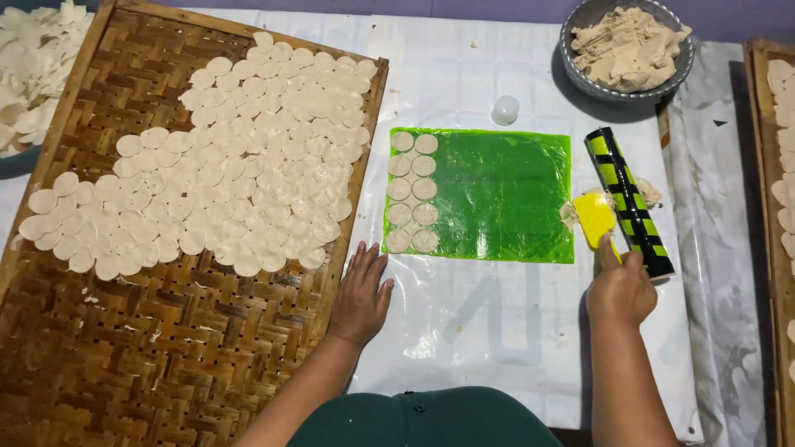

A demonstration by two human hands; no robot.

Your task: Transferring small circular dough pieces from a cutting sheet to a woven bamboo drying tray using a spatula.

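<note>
1. Two hands in the lower half of the frame: left hand [361, 291] flat, fingers spread, palm down on the white plastic sheet [464, 323], touching the lower right edge of the woven bamboo tray [166, 356]; apparently bracing, nothing gripped.
2. Right hand [621, 288] at lower right, closed around the handle of a yellow scraper [595, 218], blade pointing up-frame at the right edge of the green mat [497, 194], against a small clump of dough scraps [570, 213]; angle suited to gathering trimmings.
3. Ten cut dough discs [412, 192] in two columns along the mat's left edge, nearest the tray; remainder of mat bare.
4. Black-and-green striped roller [629, 199] just right of the mat, beside the scraper, parked clear of the working surface.
5. Many discs [248, 157] laid overlapping across the tray's upper part; lower part uncovered.
6. Metal bowl of dough [627, 45] at upper right, within reach; small clear cup [505, 109] above the mat, likely the cutter.
</note>
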